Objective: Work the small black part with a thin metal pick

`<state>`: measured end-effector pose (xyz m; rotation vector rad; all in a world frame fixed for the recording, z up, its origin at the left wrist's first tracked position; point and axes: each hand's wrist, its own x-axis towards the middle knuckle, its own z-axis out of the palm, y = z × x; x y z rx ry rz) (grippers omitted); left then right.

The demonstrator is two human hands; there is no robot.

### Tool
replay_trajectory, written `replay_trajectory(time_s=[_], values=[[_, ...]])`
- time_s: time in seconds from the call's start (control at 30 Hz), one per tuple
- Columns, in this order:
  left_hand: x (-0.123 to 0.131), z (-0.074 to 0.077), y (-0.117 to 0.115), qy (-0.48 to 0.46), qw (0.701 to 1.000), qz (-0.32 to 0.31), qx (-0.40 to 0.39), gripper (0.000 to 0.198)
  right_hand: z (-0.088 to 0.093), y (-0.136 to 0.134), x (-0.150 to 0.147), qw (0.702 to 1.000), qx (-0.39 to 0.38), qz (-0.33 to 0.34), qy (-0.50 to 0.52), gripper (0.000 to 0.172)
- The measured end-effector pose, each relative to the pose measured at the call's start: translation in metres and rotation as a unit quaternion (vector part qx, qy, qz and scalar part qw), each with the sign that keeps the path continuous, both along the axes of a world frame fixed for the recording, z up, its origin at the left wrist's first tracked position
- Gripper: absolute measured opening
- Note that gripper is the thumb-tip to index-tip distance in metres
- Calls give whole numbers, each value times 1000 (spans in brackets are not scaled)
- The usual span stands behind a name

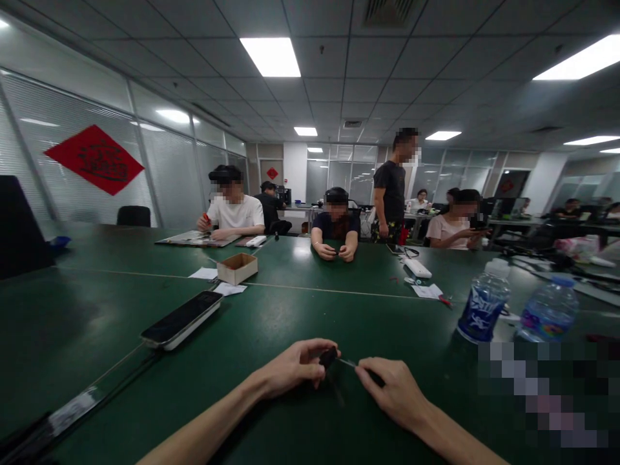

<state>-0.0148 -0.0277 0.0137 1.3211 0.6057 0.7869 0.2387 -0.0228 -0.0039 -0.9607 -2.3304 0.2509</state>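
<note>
Above the green table [271, 323], my left hand [295, 365] has its fingers closed around a small black object [328, 357] whose kind I cannot make out. My right hand [390, 384] pinches a thin, pale, rod-like tool [347, 363]. The tool's far end points at the black object and meets it or comes very close. Most of what lies inside the right-hand fingers is hidden. A faint thin streak hangs below the black object, too blurred to name.
At left lies a phone [184, 320] on a white block with a cable. Beyond it stands an open cardboard box [237, 268] beside papers. Two plastic bottles, one blue-labelled [479, 307] and one clear [549, 313], stand at right. Several people sit or stand across the table.
</note>
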Motion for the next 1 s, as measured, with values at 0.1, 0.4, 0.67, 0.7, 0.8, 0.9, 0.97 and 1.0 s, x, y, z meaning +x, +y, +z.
replay_trajectory(time_s=[0.1, 0.4, 0.67, 0.7, 0.8, 0.9, 0.97, 1.0], values=[[0, -1, 1, 16, 1000, 7, -7, 58, 0, 0, 1, 1000, -1, 1, 0, 25], [1, -2, 3, 32, 999, 3, 1, 60, 0, 2, 1, 1000, 2, -18, -10, 24], [-3, -5, 4, 56, 998, 1, 22, 60, -4, 2, 0, 999, 13, -21, -23, 22], [-3, -5, 4, 59, 998, -2, 26, 60, -5, 2, 0, 999, 13, -19, -24, 21], [-3, -4, 3, 58, 998, -9, 35, 58, -5, 1, 1, 1000, 13, -9, -23, 22], [-3, -2, 1, 60, 997, -5, 41, 58, -4, 1, 2, 1000, 15, -4, -17, 23], [-3, 1, -1, 61, 997, -6, 40, 58, -2, 1, 2, 1000, 15, -6, -8, 23], [-3, 1, -2, 63, 997, -7, 39, 58, -1, 0, 2, 1000, 12, -6, -3, 24]])
